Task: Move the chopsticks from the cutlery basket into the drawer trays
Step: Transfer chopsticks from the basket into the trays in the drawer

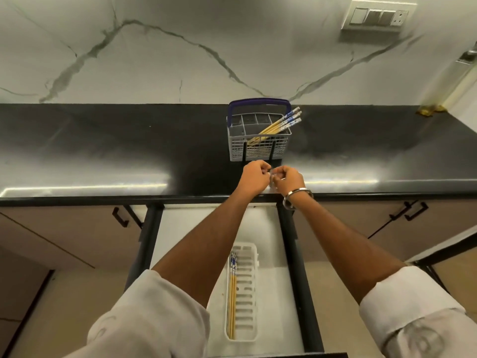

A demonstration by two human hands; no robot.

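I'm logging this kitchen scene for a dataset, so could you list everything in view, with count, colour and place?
cutlery basket: one, white with a blue handle, on the countertop near its front edge.
chopsticks in basket: several, yellow with blue-and-white ends, leaning to the right corner.
countertop: one, black, glossy, across the middle.
drawer: one, white inside, pulled open below the countertop.
tray: one, white, slotted, in the drawer.
chopsticks in tray: a few, yellow with blue-and-white ends, along the tray's left side.
switch panel: one, white, on the marble wall, upper right.
cabinet handles: black, either side of the drawer.
left hand: closed, above the counter's front edge.
right hand: closed, touching the left; a silver bangle at its wrist.
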